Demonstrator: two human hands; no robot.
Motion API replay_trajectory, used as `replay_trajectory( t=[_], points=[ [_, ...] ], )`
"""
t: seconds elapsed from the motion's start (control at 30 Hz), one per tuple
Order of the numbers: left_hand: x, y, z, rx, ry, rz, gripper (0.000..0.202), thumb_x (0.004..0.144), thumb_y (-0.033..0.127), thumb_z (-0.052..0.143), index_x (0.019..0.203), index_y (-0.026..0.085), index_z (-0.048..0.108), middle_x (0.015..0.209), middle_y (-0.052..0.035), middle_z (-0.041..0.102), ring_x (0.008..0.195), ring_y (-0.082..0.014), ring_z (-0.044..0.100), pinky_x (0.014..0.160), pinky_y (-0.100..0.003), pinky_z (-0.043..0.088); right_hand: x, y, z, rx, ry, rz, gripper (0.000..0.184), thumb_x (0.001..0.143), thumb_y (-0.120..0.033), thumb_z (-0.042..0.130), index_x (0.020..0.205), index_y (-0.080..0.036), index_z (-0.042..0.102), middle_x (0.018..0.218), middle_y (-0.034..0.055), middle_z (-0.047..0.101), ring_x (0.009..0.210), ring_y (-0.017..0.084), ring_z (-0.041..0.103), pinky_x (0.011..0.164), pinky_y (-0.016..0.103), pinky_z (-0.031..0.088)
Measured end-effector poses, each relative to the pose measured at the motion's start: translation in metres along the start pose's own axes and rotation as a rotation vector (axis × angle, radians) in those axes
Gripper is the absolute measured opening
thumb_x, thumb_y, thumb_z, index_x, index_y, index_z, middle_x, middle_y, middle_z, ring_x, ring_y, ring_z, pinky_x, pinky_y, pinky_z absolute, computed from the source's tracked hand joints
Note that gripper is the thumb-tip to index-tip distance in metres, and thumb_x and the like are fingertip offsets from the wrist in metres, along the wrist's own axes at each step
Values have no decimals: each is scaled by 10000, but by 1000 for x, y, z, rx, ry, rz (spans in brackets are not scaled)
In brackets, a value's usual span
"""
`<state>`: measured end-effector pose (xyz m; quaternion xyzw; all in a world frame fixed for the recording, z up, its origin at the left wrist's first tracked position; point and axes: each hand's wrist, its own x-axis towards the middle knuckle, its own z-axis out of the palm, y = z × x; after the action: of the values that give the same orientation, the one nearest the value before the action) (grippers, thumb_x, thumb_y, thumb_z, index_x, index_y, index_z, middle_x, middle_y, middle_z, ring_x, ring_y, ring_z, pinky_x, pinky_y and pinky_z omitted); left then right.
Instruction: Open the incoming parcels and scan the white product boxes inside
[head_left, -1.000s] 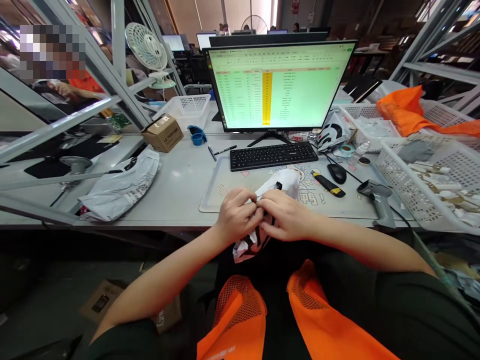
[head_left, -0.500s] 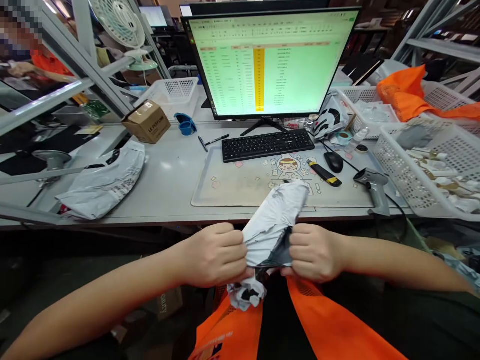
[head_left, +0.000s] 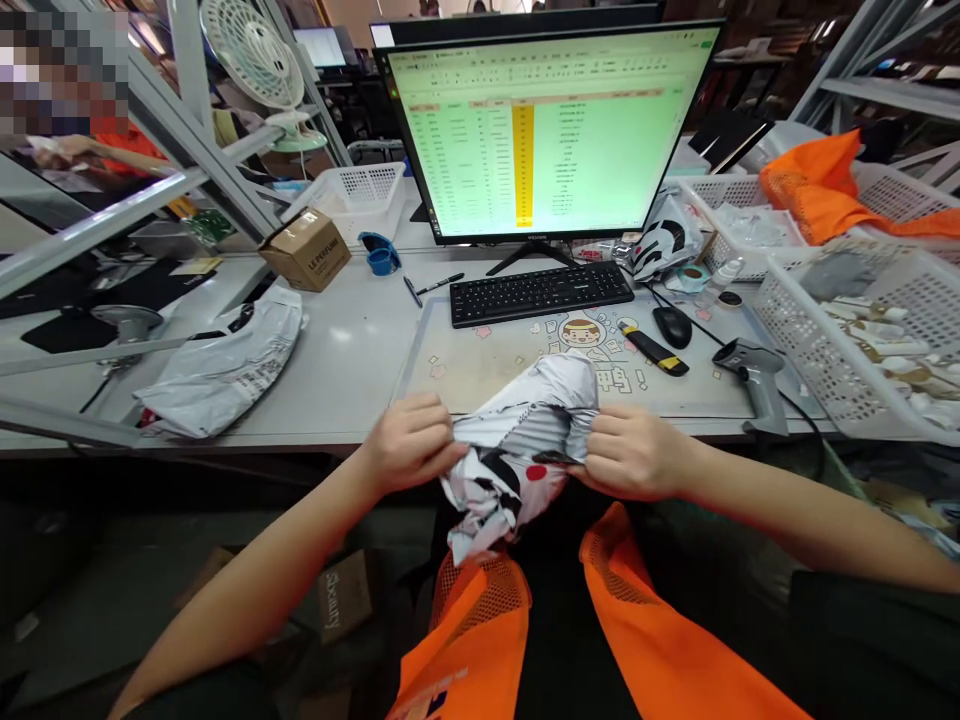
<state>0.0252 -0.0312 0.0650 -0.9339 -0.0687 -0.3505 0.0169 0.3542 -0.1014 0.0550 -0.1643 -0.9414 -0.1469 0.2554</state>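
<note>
Between my two hands, a white plastic mailer bag (head_left: 517, 425) with black and red print hangs over the desk's front edge, crumpled and torn so that its grey inside shows. My left hand (head_left: 415, 440) is closed on the bag's left edge. On the opposite side my right hand (head_left: 630, 452) grips the torn edge, fingers curled. Whatever lies inside the bag is hidden. Just beyond it are a desk mat (head_left: 487, 370) and a black keyboard (head_left: 541, 293). A black and yellow utility knife (head_left: 654, 350) lies on the mat beyond my right hand.
A lit monitor (head_left: 555, 140) stands behind the keyboard. On the right are a barcode scanner (head_left: 754, 385), a mouse (head_left: 673, 326) and a white basket (head_left: 847, 350) of small items. Leftward sit another mailer (head_left: 225, 370), a cardboard box (head_left: 306, 250) and a metal frame (head_left: 112, 235).
Both hands have risen and moved slightly apart, pulling the bag wider. Its grey inside and red-printed part now show more. The view has shifted a little.
</note>
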Motion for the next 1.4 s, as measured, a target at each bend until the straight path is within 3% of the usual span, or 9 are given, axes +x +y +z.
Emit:
replay_trajectory(
  t=[0.23,0.53,0.77,0.87,0.97,1.07,1.13,1.27,1.4],
  points=[
    [15,-6,42,298,130,116,231,959,234,641,757,191,539,682,-22,578,674,-173,464,606,-327,363,37,3,21,165,117,256,265,1129,-223,411,1222,-103,628,1194,162,622,1110,291,558,940,447,454],
    [8,25,68,67,148,-245,272,987,253,579,732,162,590,1025,-118,593,938,-183,587,804,-323,541,40,30,55,249,69,415,158,1023,-205,628,1128,-132,720,1152,127,614,1088,291,548,962,449,454],
    [-2,17,87,22,372,-182,308,1013,299,508,735,169,536,1043,-130,609,1094,-255,618,908,-449,536,49,27,59,282,107,414,125,1005,-200,618,960,-161,727,1105,117,600,1057,283,548,954,438,443],
    [-4,10,69,166,353,-256,319,993,290,558,704,171,493,991,-105,635,1011,-245,639,867,-428,503,19,46,51,254,214,469,185,1050,-298,570,1041,-169,701,1176,127,612,1118,293,562,1010,454,431],
    [-2,12,49,236,184,-582,307,986,340,588,734,179,516,1054,-104,653,947,-223,646,817,-373,498,-43,83,43,5,220,809,275,1032,-329,533,1163,-137,679,1225,165,614,1174,328,553,1051,478,411],
    [4,27,43,166,-21,-898,341,928,516,643,900,193,539,957,-71,635,813,-222,636,654,-330,466,-105,121,47,-278,-97,1338,434,1009,-372,585,1306,-59,632,1288,234,575,1214,404,509,1031,530,405],
    [8,37,49,110,-62,-964,406,863,525,705,998,196,509,905,-41,609,758,-217,623,607,-314,448,-132,138,57,-328,-296,1490,501,1010,-380,617,1363,-25,601,1277,260,572,1206,440,504,1020,568,398],
    [8,42,63,50,14,-938,455,840,371,742,1168,194,480,1065,-71,621,940,-236,664,756,-327,521,-141,138,63,-316,-320,1428,425,1017,-271,563,1366,-35,621,1226,237,590,1171,409,547,1018,542,424],
    [2,38,73,23,107,-897,527,823,267,761,1261,195,477,1206,-90,600,1144,-243,632,951,-342,526,-102,91,26,-208,116,1025,411,1043,-309,538,1385,-99,628,1212,169,598,1095,311,612,935,393,513]
  ],
)
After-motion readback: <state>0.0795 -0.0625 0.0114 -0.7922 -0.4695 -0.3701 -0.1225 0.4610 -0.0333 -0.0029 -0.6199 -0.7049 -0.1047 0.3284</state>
